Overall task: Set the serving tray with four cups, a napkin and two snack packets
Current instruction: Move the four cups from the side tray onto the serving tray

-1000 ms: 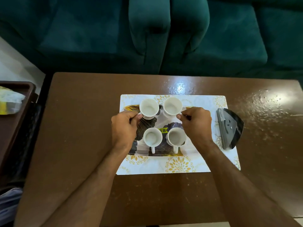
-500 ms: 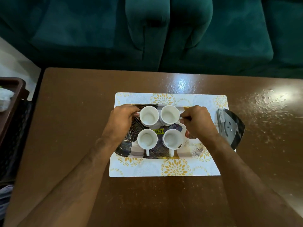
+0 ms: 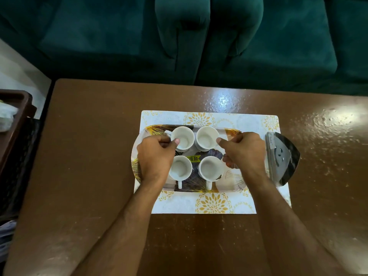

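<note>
both hands (image 3: 157, 156) (image 3: 246, 154) at the far cups (image 3: 184, 137) (image 3: 207, 137) on the tray (image 3: 233, 177)

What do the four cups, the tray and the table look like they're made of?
Cups: likely glazed ceramic, plain white and smooth. Tray: probably melamine or plastic, with a glossy printed leaf pattern and a price sticker. Table: seemingly varnished wood or laminate, brown with bright, bumpy glare.

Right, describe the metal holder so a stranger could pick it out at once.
Start at the brown table, then find the white placemat with yellow flowers at its middle. The metal holder sits on the placemat's right edge, just beyond the right hand. It is the only shiny, fan-shaped thing there; its neighbours are white cups on a patterned tray.
</note>
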Action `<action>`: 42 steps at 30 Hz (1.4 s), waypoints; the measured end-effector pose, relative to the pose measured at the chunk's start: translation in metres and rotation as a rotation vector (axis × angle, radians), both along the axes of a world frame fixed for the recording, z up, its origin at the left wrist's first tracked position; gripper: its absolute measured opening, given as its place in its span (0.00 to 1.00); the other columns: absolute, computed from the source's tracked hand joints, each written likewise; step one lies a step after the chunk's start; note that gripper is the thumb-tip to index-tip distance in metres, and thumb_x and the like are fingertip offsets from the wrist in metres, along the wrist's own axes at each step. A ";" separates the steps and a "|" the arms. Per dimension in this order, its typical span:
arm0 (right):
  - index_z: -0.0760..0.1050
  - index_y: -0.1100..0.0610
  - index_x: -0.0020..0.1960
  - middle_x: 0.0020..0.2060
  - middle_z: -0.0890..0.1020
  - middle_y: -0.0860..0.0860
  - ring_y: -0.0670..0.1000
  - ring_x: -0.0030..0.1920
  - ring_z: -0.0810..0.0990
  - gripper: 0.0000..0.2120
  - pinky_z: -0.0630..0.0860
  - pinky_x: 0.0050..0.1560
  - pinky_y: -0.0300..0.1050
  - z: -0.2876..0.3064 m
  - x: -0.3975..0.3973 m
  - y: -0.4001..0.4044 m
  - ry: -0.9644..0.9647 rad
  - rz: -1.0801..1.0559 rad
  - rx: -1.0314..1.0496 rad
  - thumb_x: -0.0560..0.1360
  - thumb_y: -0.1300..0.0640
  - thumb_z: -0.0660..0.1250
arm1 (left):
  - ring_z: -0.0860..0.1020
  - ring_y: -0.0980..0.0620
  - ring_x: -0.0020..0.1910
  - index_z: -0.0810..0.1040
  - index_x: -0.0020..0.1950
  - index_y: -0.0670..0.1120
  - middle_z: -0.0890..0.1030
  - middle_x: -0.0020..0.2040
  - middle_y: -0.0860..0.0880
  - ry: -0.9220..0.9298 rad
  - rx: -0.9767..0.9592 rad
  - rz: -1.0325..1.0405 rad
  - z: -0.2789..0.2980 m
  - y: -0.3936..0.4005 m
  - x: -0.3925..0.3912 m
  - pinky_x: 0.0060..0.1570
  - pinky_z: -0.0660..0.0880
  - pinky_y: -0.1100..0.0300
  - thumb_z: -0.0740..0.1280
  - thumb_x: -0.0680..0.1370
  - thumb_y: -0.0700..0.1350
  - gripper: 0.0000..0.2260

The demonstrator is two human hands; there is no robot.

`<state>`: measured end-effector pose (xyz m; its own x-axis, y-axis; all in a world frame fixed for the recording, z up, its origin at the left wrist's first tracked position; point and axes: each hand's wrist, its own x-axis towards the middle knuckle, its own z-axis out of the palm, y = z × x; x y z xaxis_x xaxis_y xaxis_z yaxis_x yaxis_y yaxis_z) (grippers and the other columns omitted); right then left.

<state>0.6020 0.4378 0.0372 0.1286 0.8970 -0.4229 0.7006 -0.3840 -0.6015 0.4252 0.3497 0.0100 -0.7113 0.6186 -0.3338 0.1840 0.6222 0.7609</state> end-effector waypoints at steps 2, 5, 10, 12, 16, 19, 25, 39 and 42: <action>0.79 0.63 0.32 0.27 0.84 0.58 0.61 0.32 0.86 0.20 0.85 0.42 0.59 -0.001 -0.008 -0.004 -0.037 0.020 0.013 0.68 0.46 0.78 | 0.86 0.52 0.40 0.88 0.46 0.46 0.89 0.41 0.49 0.009 0.002 -0.004 0.000 0.003 0.005 0.46 0.80 0.58 0.80 0.72 0.48 0.07; 0.80 0.67 0.37 0.32 0.85 0.63 0.68 0.35 0.84 0.20 0.84 0.38 0.64 -0.003 -0.015 -0.004 -0.085 0.041 0.047 0.65 0.49 0.77 | 0.86 0.51 0.42 0.88 0.47 0.47 0.89 0.42 0.50 0.040 -0.008 -0.028 0.002 0.007 0.005 0.44 0.77 0.61 0.79 0.72 0.44 0.05; 0.83 0.60 0.41 0.33 0.86 0.57 0.61 0.31 0.83 0.06 0.85 0.37 0.59 -0.005 -0.019 0.004 -0.116 0.098 0.122 0.64 0.62 0.72 | 0.87 0.41 0.41 0.88 0.48 0.46 0.89 0.42 0.46 0.086 0.011 -0.122 0.006 0.012 0.000 0.51 0.82 0.46 0.74 0.75 0.39 0.05; 0.85 0.57 0.43 0.36 0.87 0.54 0.58 0.37 0.85 0.07 0.84 0.41 0.51 -0.007 -0.020 0.006 -0.125 0.157 0.180 0.67 0.65 0.72 | 0.85 0.39 0.41 0.88 0.47 0.44 0.88 0.41 0.44 0.123 0.007 -0.180 0.005 0.014 -0.003 0.50 0.82 0.45 0.73 0.76 0.39 0.04; 0.87 0.55 0.50 0.42 0.89 0.53 0.56 0.45 0.86 0.10 0.82 0.48 0.48 -0.013 -0.023 0.010 -0.116 0.236 0.231 0.72 0.65 0.73 | 0.78 0.35 0.38 0.84 0.43 0.40 0.82 0.36 0.37 0.233 0.008 -0.290 0.004 0.018 -0.005 0.44 0.80 0.42 0.69 0.77 0.37 0.06; 0.86 0.55 0.56 0.49 0.89 0.53 0.56 0.51 0.87 0.16 0.82 0.57 0.52 -0.015 -0.026 0.010 -0.078 0.269 0.263 0.72 0.68 0.70 | 0.82 0.38 0.43 0.86 0.47 0.41 0.86 0.42 0.38 0.267 0.049 -0.300 0.003 0.020 -0.004 0.45 0.80 0.43 0.69 0.77 0.36 0.06; 0.86 0.54 0.55 0.46 0.89 0.52 0.54 0.49 0.87 0.17 0.82 0.56 0.50 -0.019 -0.026 0.009 -0.060 0.225 0.292 0.70 0.67 0.71 | 0.85 0.39 0.48 0.87 0.48 0.43 0.88 0.45 0.42 0.257 0.088 -0.245 0.003 0.020 -0.003 0.49 0.82 0.45 0.71 0.76 0.37 0.06; 0.88 0.53 0.52 0.48 0.89 0.53 0.58 0.46 0.87 0.15 0.84 0.47 0.53 -0.022 -0.023 0.006 -0.129 0.255 0.306 0.71 0.66 0.70 | 0.87 0.43 0.40 0.89 0.54 0.46 0.89 0.50 0.46 0.158 0.069 -0.200 0.002 0.021 -0.006 0.46 0.85 0.47 0.74 0.76 0.37 0.09; 0.88 0.54 0.52 0.48 0.89 0.53 0.57 0.46 0.87 0.15 0.84 0.49 0.52 -0.022 -0.023 0.007 -0.125 0.264 0.302 0.71 0.66 0.70 | 0.87 0.42 0.41 0.88 0.56 0.45 0.89 0.51 0.45 0.160 0.079 -0.207 0.002 0.021 -0.006 0.47 0.85 0.46 0.74 0.77 0.37 0.10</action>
<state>0.5790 0.4449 0.0156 -0.0889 0.9874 -0.1311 0.8262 -0.0004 -0.5634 0.4189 0.3706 0.0122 -0.6068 0.7759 -0.1725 0.4231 0.4990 0.7563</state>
